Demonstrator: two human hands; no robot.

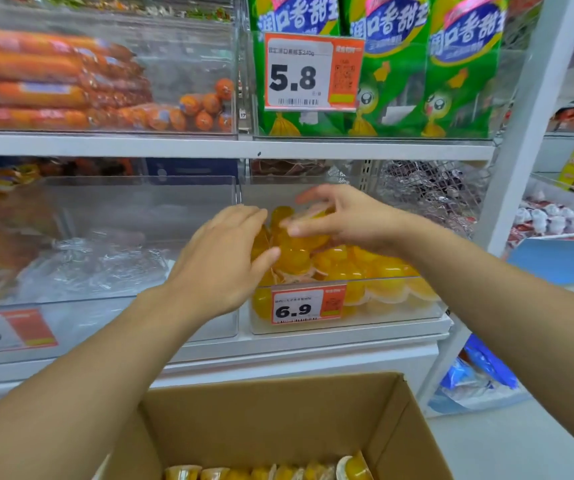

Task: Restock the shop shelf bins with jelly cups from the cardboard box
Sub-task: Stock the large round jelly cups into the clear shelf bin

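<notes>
Head view: both hands over the clear bin (344,320); right hand (344,216) pinches a jelly cup (316,214) above the pile, left hand (223,261) cups others, seemingly steadying them. More wait in the cardboard box (278,420).

Shop aisle, white shelving under even light

You faced a white shelf unit (209,148) whose upright post (535,123) stood at its right edge. Beyond that post, you had a neighbouring rack (562,161) and pale floor (507,441) running toward the lower right corner.
</notes>
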